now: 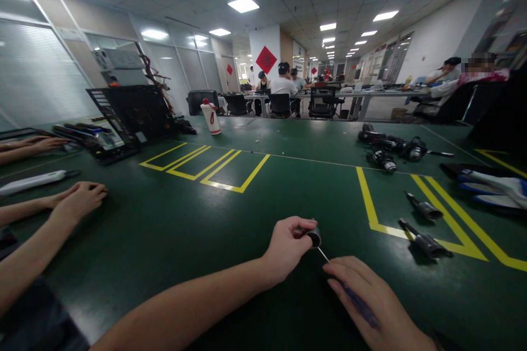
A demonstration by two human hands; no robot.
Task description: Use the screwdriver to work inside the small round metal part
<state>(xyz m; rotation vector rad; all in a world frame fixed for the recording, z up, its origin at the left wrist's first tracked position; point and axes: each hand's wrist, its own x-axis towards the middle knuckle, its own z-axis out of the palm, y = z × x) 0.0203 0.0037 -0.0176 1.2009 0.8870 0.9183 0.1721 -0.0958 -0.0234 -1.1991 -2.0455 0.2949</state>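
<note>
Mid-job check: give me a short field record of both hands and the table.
left: left hand pinches small dark cylinder
right: right hand holds blue-handled screwdriver, shaft tip at the cylinder
surface: green table with yellow tape outlines
nearby: two similar dark parts lie right, on the tape
others: co-worker's hand rests on table, far left

1. Lit from above by rows of rectangular ceiling panels (242, 4).
2. Closed on the left by glass partitions (37, 74) with blinds.
3. Marked by a red diamond sign (266, 58) on a white pillar (263, 35).
4. Furnished with a dark green table (185, 230) taped in yellow lines (247, 182), with desks (370, 94) and black office chairs (280, 104) farther back.
5. Bounded on the right by a white wall (436, 38).
</note>
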